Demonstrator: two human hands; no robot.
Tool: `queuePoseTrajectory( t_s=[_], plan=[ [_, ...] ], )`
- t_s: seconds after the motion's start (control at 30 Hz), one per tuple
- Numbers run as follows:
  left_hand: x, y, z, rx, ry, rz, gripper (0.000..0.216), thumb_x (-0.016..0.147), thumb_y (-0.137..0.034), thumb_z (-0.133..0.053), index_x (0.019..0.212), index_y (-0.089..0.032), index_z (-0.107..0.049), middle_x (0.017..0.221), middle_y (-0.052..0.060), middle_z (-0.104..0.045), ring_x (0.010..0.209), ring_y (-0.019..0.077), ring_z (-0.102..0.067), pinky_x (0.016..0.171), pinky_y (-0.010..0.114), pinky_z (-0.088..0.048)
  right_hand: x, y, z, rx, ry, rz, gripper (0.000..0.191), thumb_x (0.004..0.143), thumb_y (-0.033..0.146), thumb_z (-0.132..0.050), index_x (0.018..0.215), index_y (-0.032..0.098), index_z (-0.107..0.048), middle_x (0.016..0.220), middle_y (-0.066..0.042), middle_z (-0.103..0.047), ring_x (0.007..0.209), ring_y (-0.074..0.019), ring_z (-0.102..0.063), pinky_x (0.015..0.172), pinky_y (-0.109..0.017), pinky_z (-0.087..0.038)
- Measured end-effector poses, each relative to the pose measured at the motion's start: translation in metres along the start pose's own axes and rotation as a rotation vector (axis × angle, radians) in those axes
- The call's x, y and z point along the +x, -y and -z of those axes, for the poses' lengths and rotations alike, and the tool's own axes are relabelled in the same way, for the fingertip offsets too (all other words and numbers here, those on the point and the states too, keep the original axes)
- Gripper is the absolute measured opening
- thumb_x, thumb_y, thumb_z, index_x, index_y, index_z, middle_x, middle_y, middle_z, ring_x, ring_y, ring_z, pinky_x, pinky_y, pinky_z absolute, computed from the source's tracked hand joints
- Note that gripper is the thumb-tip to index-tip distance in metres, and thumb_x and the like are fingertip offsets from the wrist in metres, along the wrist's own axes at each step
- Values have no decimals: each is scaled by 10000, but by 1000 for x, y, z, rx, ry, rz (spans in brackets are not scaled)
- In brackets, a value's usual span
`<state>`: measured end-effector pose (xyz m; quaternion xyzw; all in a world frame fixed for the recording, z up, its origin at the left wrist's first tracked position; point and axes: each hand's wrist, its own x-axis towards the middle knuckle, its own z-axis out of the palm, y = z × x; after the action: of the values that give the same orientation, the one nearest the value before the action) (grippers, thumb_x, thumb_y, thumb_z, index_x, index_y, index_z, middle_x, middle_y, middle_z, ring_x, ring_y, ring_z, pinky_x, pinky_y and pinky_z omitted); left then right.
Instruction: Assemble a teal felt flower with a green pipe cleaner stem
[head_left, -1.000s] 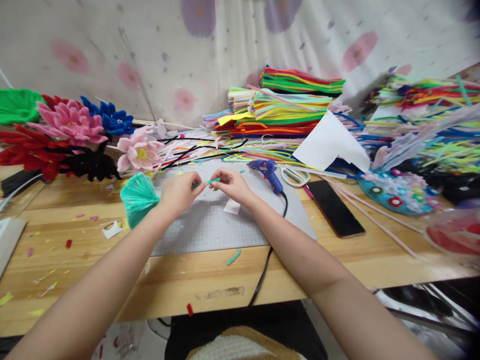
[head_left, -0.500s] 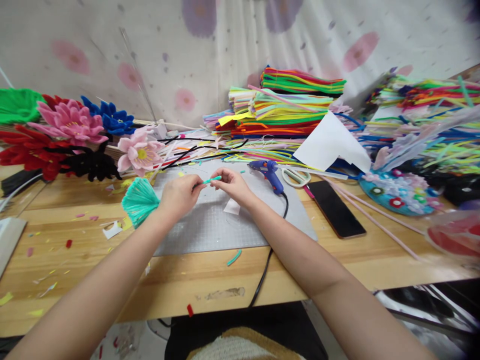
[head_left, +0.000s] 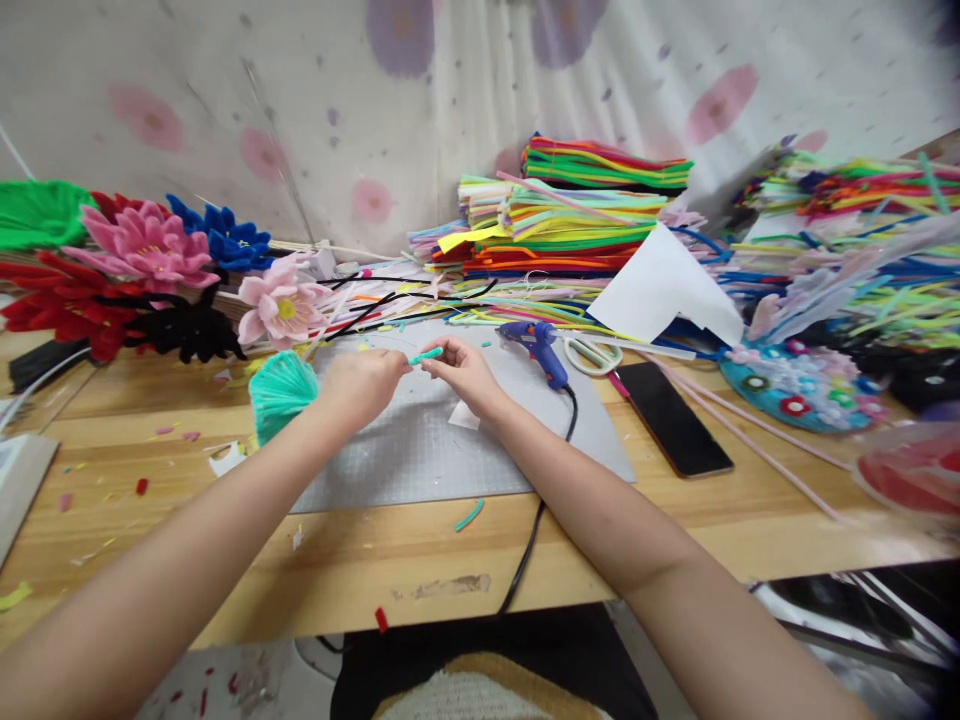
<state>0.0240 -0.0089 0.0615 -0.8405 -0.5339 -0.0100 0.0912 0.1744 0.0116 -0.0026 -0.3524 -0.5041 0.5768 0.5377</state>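
Between my two hands, over the grey cutting mat (head_left: pixel 420 470), is a short turquoise pipe cleaner piece (head_left: pixel 427 355). My left hand (head_left: pixel 367 385) is closed around its left end, and the fingers are slightly blurred. My right hand (head_left: pixel 461 372) pinches the piece from the other side with thumb and fingertips. A turquoise fan-shaped bundle of pipe cleaners (head_left: pixel 281 395) shows just left of my left wrist; whether that hand also holds it is hidden.
A blue glue gun (head_left: pixel 536 350) lies right of my hands, its cord trailing forward. Beyond are scissors (head_left: pixel 592 353), a phone (head_left: pixel 679 420) and a decorated blue piece (head_left: pixel 787 390). Pipe cleaner bundles (head_left: pixel 577 215) line the back. Pipe cleaner flowers (head_left: pixel 154 245) stand left; scraps litter the wood.
My left hand has turned and shifted slightly right, its knuckles now nearer my right fingertips. The turquoise fan-shaped bundle has tilted a little. My right hand is almost in the same place.
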Motion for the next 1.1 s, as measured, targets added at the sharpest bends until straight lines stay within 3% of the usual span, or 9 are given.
queuePoseTrajectory(
  t_s=[0.17, 0.3, 0.43, 0.6, 0.9, 1.1],
  plan=[
    [5, 4, -1, 109, 56, -165, 318, 888, -265, -333, 948, -138, -619, 826, 127, -655, 793, 239, -624, 608, 297, -389, -2, 3, -4, 12, -52, -68, 195, 601, 286, -637, 730, 175, -541, 619, 28, -567, 606, -92, -523, 572, -233, -401],
    [6, 7, -3, 139, 171, -264, 307, 888, -247, -323, 960, -123, -593, 832, 111, -650, 769, 220, -625, 588, 282, -387, -4, 3, -8, 17, -110, -154, 146, 587, 227, -614, 688, 170, -526, 576, 37, -555, 585, -90, -530, 533, -219, -383],
    [6, 6, 0, 130, 209, -259, 308, 873, -313, -366, 1001, -124, -572, 908, 113, -643, 789, 213, -624, 597, 272, -393, -5, 1, -10, -20, -157, -193, 109, 578, 184, -583, 655, 170, -508, 533, 47, -538, 534, -79, -499, 504, -210, -358],
    [10, 6, 2, 153, 267, -297, 294, 871, -223, -333, 893, -121, -608, 788, 132, -652, 760, 214, -631, 624, 284, -398, -3, 1, -8, 10, -131, -186, 145, 563, 212, -592, 675, 169, -511, 542, 48, -542, 531, -78, -492, 514, -216, -354],
    [11, 1, 10, 190, 278, -277, 337, 862, -215, -312, 864, -93, -627, 721, 154, -649, 731, 230, -633, 631, 301, -406, -2, 4, -5, 156, -32, -197, 219, 524, 220, -616, 709, 169, -511, 590, 54, -541, 561, -71, -489, 557, -222, -340],
    [12, -1, 4, 200, 247, -256, 365, 863, -240, -295, 850, -96, -631, 724, 159, -651, 709, 246, -632, 601, 311, -409, -2, 1, -5, 146, -54, -167, 205, 536, 223, -609, 700, 174, -496, 536, 72, -507, 512, -65, -442, 534, -225, -315]
  ],
)
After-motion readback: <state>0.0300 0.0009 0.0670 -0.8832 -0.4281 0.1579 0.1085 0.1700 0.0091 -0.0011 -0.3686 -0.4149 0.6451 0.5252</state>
